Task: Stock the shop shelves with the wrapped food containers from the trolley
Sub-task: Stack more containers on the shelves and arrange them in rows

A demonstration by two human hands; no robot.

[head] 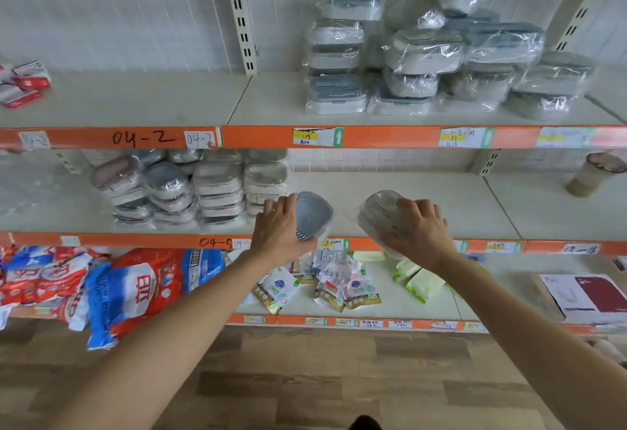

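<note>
My left hand (279, 226) grips a wrapped container with a blue-grey lid (314, 214), tilted on its side at the front edge of the middle shelf (441, 205). My right hand (419, 229) holds a second wrapped container with a grey-brown lid (381, 214), also tilted, a little to the right. Both sit just right of a stack of wrapped containers (193, 188) on that shelf. A larger heap of wrapped containers (441, 52) fills the right part of the top shelf (152, 100). The trolley is out of view.
A paper cup (595, 175) stands at the right of the middle shelf. Red packets (23, 85) lie at the top shelf's left end. The bottom shelf holds red and blue bags (112, 290), small pouches (325, 283) and a flat box (590, 295). Wooden floor lies below.
</note>
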